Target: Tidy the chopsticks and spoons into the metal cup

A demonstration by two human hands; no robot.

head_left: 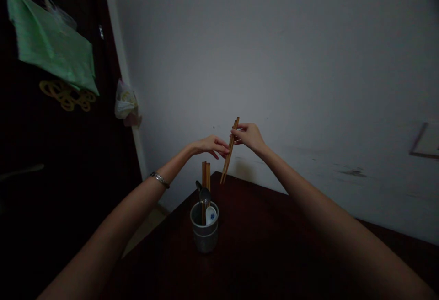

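Note:
A pair of wooden chopsticks is held aslant in the air by my right hand, whose fingers pinch it near the upper end. From the left, my left hand reaches to the chopsticks, fingers loosely stretched and apart, the tips at or just beside the middle of the pair; I cannot tell whether they touch. Below the hands a grey metal cup stands upright on the table. In it are more chopsticks, a dark spoon and a white spoon with a blue mark.
The dark red-brown table has its far corner near the pale wall. On the left is a dark door with a green cloth hanging on it. A plastic bag hangs by the door frame.

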